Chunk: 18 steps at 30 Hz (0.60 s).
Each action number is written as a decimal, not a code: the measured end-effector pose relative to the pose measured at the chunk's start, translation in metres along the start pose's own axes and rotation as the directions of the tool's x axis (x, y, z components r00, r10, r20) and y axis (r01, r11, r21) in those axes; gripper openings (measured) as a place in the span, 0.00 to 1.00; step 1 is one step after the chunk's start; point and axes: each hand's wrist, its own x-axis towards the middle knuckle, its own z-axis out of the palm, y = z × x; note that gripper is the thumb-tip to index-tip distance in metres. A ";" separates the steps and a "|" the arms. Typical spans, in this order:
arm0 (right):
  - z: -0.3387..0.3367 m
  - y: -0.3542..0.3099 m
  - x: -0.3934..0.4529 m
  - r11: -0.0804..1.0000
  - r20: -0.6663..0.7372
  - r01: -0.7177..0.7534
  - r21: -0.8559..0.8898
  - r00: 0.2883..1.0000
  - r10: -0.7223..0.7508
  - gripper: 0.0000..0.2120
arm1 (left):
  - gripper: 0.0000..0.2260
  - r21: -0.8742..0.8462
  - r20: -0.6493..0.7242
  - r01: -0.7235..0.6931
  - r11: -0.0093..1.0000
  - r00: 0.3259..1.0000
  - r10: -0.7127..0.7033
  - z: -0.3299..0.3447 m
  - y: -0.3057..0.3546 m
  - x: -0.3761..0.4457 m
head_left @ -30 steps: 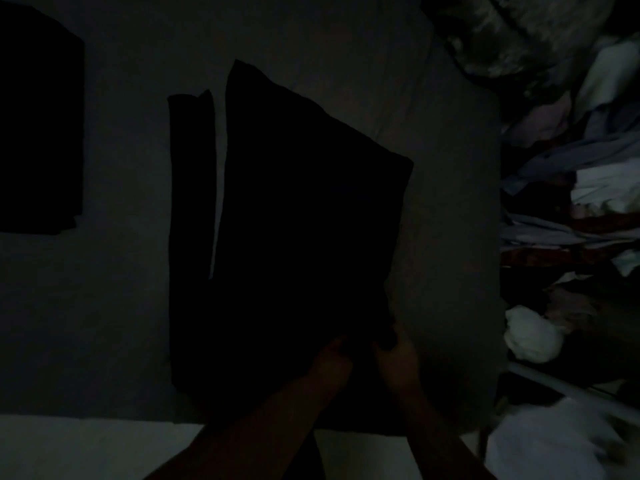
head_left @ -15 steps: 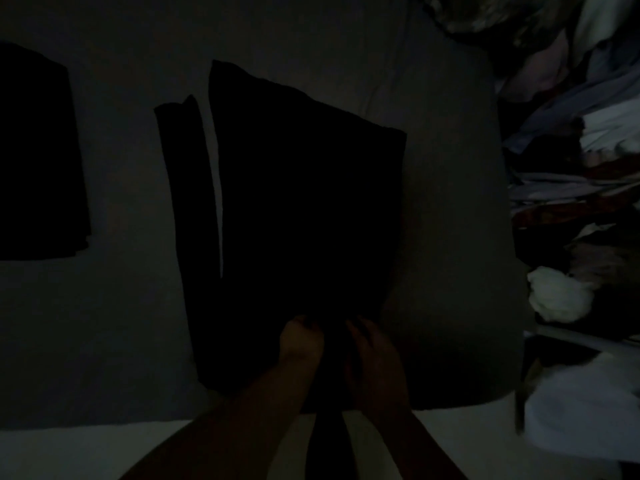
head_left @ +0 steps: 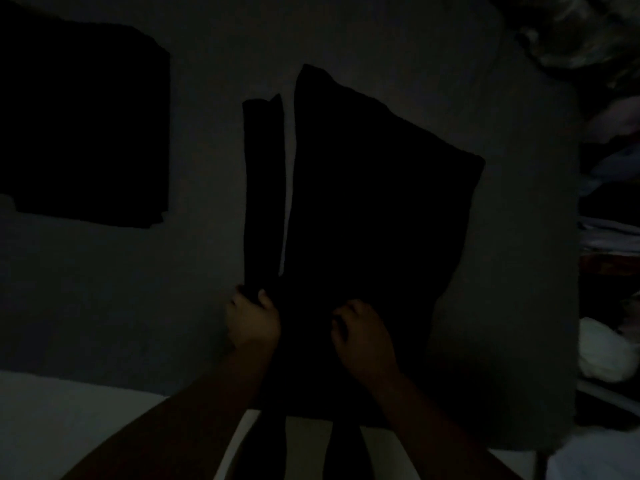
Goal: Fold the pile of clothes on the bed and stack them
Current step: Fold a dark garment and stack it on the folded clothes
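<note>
The room is very dark. A black garment (head_left: 374,216) lies spread on the grey bed (head_left: 207,271), with a narrow strip (head_left: 263,188) split off along its left side. My left hand (head_left: 252,320) grips the near end of that strip. My right hand (head_left: 362,336) rests on the garment's near part with its fingers curled into the cloth. A black folded piece (head_left: 86,126) lies flat at the far left of the bed.
A heap of mixed light and dark clothes (head_left: 609,209) fills the right edge beside the bed. A white bundle (head_left: 606,351) sits low on the right. The pale floor (head_left: 86,420) shows at the bed's near edge.
My hands have moved apart: the left one went left to the strip's near end, the right one stayed on the main panel. The view shifted, so the garment sits further right.
</note>
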 end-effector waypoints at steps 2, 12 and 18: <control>0.003 -0.024 0.017 0.997 0.119 0.018 0.079 0.993 -0.027 0.14 | 0.17 -0.091 0.095 0.081 0.993 0.993 -0.072 -0.004 -0.007 0.012; 0.006 -0.099 0.101 0.956 0.135 -0.085 0.282 0.990 0.048 0.15 | 0.14 -0.352 0.180 0.196 0.915 0.974 -0.140 -0.045 -0.043 0.008; -0.003 -0.123 0.173 0.990 0.143 -0.062 0.129 0.989 0.044 0.22 | 0.03 -0.454 0.432 0.369 0.811 0.887 -0.162 -0.039 -0.073 0.007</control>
